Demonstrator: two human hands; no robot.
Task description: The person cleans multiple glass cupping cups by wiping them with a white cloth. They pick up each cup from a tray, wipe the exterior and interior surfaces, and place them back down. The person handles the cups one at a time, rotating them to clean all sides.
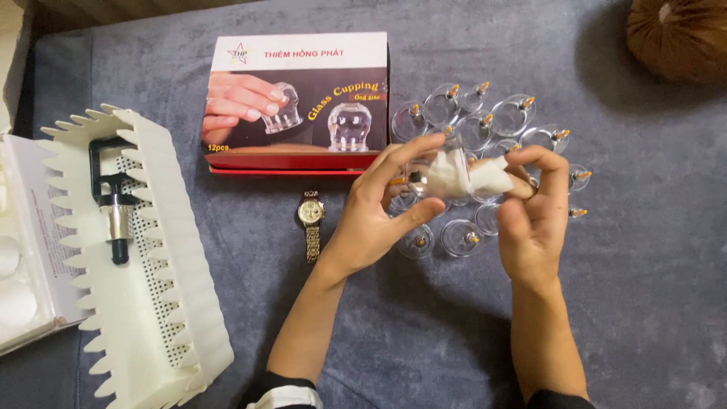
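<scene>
Between both hands, left hand point(375, 208) grips a clear cup point(424, 178) (half hidden); right hand point(530, 220) pinches white tissue point(462, 176)

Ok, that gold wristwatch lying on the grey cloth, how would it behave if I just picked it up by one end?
The wristwatch has a linked metal band, so it would probably drape and dangle rather than stay stiff. It looks all metal, so likely rather heavy for its size. Lying flat on the soft grey cloth, it seems unlikely to roll, though polished links may feel a bit slippery.
</scene>
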